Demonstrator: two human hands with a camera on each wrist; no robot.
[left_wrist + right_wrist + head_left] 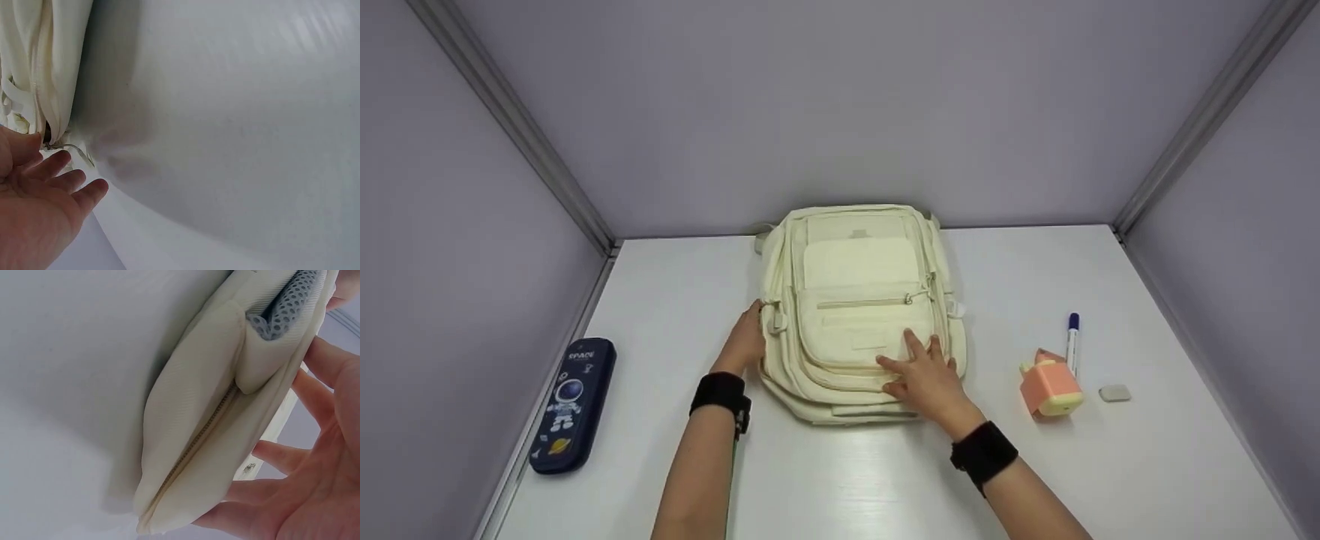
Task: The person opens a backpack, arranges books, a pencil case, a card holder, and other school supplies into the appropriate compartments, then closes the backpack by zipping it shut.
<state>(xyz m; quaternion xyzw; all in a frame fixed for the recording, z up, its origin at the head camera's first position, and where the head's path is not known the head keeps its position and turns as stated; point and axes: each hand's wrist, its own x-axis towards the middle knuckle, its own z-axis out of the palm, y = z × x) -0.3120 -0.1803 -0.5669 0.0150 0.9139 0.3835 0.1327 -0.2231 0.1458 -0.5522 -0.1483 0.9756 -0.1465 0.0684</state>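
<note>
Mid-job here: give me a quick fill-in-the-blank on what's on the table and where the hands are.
1. Both hands touch the cream ____.
2. The right hand lies flat on the backpack's front ____.
3. The navy pencil case lies to the backpack's ____.
4. Beside the pen and sharpener lies a grey ____.

Missing words: backpack; pocket; left; eraser

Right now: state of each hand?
Left hand: open, fingers straight, touching the backpack side.
Right hand: open, flat on the backpack's front pocket.
</note>
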